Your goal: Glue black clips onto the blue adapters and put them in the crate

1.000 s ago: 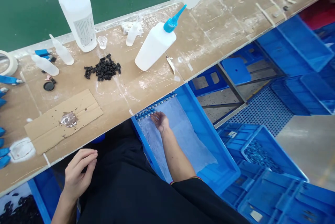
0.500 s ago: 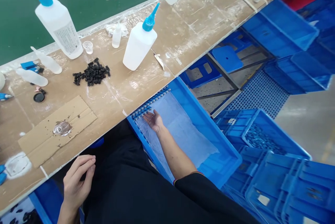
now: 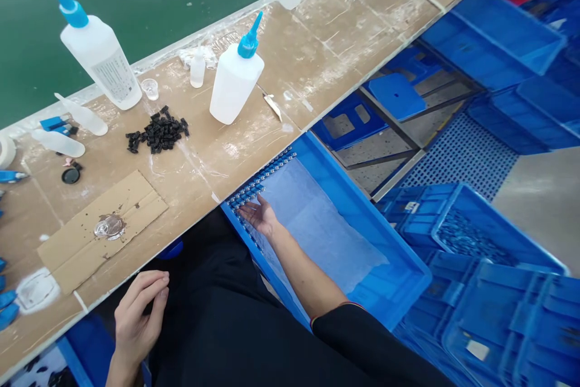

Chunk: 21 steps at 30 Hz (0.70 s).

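My right hand is palm up inside a blue tray, fingers stretched and apart, holding nothing I can see. Its fingertips are close beside rows of small blue parts with metal ends along the tray's table side; whether they touch is unclear. A pale sheet lines the tray under the hand. My left hand hovers over my lap near the table edge, its fingers curled together and the thumb close to the index fingertip. Nothing shows in it.
On the table lie a pile of black parts and a cardboard piece with a clear wet patch. White bottles with blue nozzles stand behind. To the right are blue crates, a blue stool and a metal frame.
My right hand has shifted slightly left and toward the near end of the rows of parts. My left hand keeps its pose. The whole view has shifted a little.
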Available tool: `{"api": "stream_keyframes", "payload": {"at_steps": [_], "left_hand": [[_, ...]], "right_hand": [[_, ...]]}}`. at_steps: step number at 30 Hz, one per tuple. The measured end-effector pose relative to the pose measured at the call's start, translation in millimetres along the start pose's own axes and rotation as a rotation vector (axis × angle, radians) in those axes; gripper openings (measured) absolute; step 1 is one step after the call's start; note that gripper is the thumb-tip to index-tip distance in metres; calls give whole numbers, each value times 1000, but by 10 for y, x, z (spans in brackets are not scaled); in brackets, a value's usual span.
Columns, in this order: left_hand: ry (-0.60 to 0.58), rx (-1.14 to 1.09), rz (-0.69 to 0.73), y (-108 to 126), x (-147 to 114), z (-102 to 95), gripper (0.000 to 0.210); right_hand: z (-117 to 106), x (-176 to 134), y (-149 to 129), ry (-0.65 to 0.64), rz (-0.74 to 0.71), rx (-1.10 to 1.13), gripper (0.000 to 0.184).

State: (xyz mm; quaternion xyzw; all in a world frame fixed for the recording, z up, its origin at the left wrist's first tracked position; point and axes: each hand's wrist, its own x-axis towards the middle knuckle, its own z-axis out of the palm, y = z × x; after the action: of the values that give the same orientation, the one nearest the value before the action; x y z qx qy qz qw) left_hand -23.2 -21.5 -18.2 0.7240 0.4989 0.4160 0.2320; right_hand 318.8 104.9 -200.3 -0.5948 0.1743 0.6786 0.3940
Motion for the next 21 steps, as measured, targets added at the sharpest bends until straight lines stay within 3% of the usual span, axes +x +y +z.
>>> {"api": "stream_keyframes", "payload": {"at_steps": [7, 9, 11, 14, 15, 18, 21], "left_hand": [[18, 52, 4, 70, -19, -10, 29], [89, 168, 10, 64, -97, -137, 28], [270, 389, -24, 17, -221, -361, 28], [680, 860, -209, -130, -441, -796, 30], [762, 992, -295, -196, -502, -931, 36], [641, 1111, -482, -416, -592, -1204, 55], [519, 1041, -611, -581, -563, -1263, 46]], "right_hand": [[102, -256, 38, 67, -48, -122, 31], [91, -383, 46, 128, -131, -197, 22], [49, -541, 7, 211, -275, -267, 12], [19, -833, -144, 306, -578, -325, 19], [53, -941, -201, 312, -692, -335, 23], [382, -1246, -303, 196, -1206, -539, 22], [1030, -1419, -278, -118, -1739, -1023, 15]]}}
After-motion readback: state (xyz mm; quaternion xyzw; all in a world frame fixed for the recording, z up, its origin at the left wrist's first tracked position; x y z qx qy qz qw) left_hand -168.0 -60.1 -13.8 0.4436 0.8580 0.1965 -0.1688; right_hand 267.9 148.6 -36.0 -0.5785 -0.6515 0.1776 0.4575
